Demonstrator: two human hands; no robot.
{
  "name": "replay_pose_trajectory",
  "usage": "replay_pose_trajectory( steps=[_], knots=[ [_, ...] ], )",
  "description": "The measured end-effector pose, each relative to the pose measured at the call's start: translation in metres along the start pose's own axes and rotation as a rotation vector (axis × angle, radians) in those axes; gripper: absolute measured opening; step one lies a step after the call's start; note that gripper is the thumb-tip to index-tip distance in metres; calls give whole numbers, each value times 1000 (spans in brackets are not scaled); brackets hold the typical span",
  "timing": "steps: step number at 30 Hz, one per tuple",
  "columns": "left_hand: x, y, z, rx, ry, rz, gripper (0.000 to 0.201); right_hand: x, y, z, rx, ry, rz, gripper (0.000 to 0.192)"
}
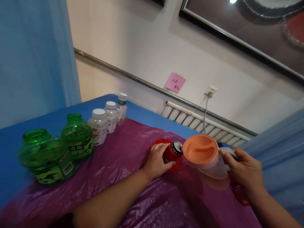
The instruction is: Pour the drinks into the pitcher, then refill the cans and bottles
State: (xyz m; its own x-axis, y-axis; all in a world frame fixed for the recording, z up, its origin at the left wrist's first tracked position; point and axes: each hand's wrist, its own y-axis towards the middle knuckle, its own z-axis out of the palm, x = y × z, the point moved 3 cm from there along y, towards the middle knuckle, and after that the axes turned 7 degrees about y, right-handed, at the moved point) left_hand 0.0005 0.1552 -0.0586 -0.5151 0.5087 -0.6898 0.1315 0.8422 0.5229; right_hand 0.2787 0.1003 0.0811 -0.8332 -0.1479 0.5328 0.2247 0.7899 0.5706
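My left hand [156, 160] is curled round a red drink can [168, 154] with a dark rim and a silver top. The can is upright, in or over a red wavy-edged dish [177, 166], partly covered by my fingers. In my right hand [247, 167] is the white handle of a clear plastic pitcher [213, 171] with an orange lid [200, 148]. The pitcher is just right of the can, and I cannot tell whether its base touches the table. Behind my right wrist, a red can-like object [241, 194] is mostly hidden.
Two green plastic jars [47, 161] without lids stand at the left. Several white-capped clear bottles [98, 128] continue that row towards the wall. Purple plastic sheeting [114, 167] covers part of the blue table [142, 117]. A radiator [182, 118] and plugged-in cord [205, 114] are behind.
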Motion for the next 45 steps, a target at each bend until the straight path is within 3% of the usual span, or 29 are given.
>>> replay_pose_trajectory(
  steps=[45],
  knots=[
    [-1, 1, -1, -8, -16, -15, 71, 10, 1, -5, -26, -6, 9, 60]
  ],
)
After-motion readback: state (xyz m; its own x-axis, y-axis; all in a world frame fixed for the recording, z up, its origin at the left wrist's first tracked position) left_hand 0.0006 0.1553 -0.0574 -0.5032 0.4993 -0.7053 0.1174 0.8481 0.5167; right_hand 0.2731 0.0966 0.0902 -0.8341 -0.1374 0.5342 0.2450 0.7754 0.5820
